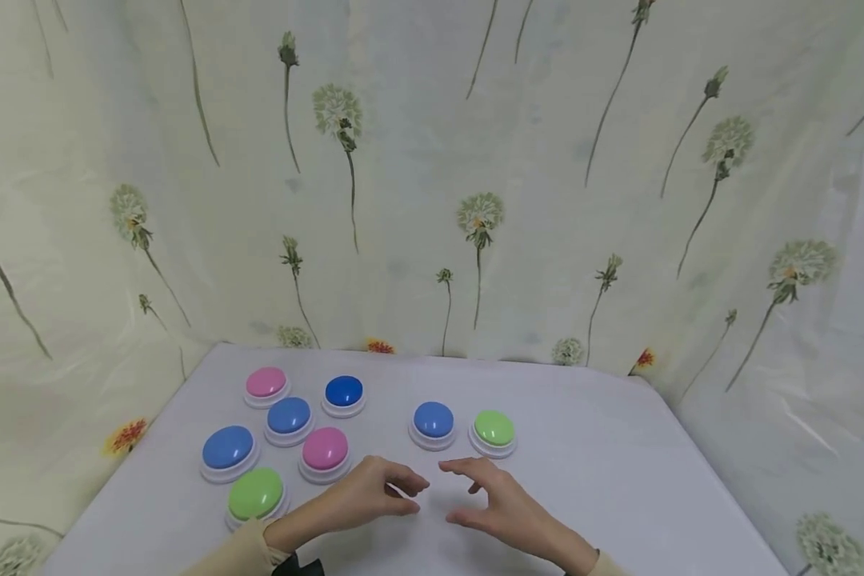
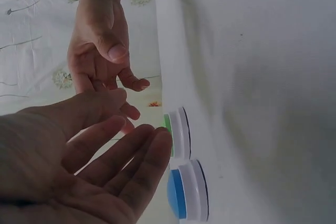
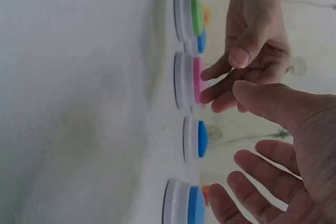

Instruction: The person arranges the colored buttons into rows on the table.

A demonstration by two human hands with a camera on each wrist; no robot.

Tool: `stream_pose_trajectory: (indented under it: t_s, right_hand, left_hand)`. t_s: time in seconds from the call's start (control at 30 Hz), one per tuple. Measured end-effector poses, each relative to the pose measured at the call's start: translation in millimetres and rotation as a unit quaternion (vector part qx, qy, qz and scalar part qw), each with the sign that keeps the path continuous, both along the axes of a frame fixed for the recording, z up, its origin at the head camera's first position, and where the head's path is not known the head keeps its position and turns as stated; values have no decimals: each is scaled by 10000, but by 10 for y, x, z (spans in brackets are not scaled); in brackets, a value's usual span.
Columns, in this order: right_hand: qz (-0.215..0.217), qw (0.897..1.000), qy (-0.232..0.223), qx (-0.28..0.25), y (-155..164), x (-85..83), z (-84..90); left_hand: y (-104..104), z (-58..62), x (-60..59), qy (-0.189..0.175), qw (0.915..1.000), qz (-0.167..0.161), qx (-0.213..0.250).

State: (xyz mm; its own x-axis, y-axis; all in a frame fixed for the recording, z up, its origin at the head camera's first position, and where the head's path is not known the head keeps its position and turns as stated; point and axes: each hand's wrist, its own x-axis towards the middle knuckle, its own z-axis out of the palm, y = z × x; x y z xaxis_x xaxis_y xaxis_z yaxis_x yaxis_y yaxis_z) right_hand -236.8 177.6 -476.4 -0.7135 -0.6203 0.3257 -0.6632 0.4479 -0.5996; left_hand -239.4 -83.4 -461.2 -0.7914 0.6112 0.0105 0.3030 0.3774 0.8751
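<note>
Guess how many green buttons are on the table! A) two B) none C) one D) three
A, two: one green button sits at the near left by the left hand, and the other green button sits on the right beside a blue button, just past the right hand.

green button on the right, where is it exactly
In the head view the green button sits right of centre on the table, beside a blue button, just beyond the right hand.
</note>
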Motion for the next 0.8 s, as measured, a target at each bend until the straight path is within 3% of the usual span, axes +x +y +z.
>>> stream_pose_trajectory:
  t_s: [0.13,0.27,0.5,0.8]
  right_hand:
    - [271,9993,-261,80,-107,45,-54]
    - [378,9971,-605,254,-200,57,-63]
    - [480,9977,-333,336,-392,-9,-17]
    - [544,9973,-385,297,-698,-172,71]
  left_hand:
    - [-218,-48,108,-291,9992,-266,29]
    - [-439,-6,190,-421,9984,-368,-38]
    - [-779,178,166,94,9997,-30,-233]
    - [-1125,253,0,878,9926,487,-685]
